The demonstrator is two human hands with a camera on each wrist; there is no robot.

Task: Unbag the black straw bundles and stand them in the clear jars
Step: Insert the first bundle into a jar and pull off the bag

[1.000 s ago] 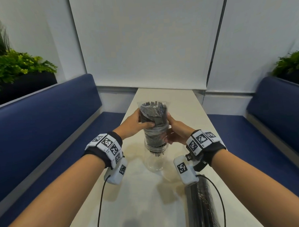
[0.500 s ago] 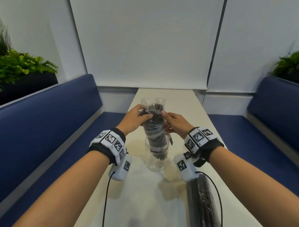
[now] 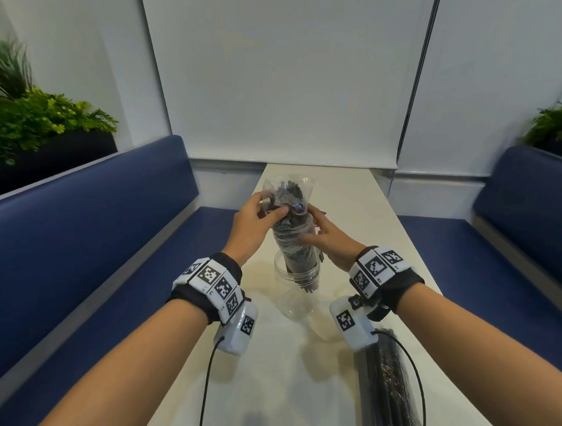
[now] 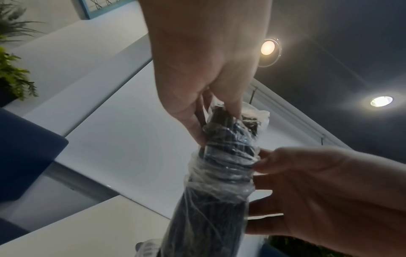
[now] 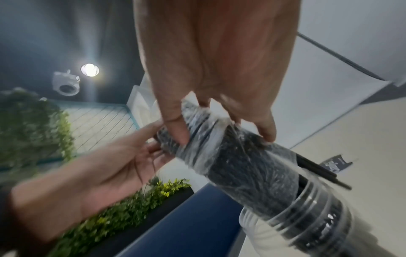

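**Straw bundle partway into jar, bag riding up**

Straw bundle [image 3: 295,244] stands upright with its lower end inside the clear jar [image 3: 294,289] at table centre. I see the left hand [image 3: 257,223] pinching the plastic bag [image 3: 288,188] at the top; the right hand [image 3: 326,243] grips the wrapped middle. Against a second ago, the straws sit deeper and the bag bunches higher: unbagging is under way. A second bagged bundle [image 3: 389,391] lies near right.
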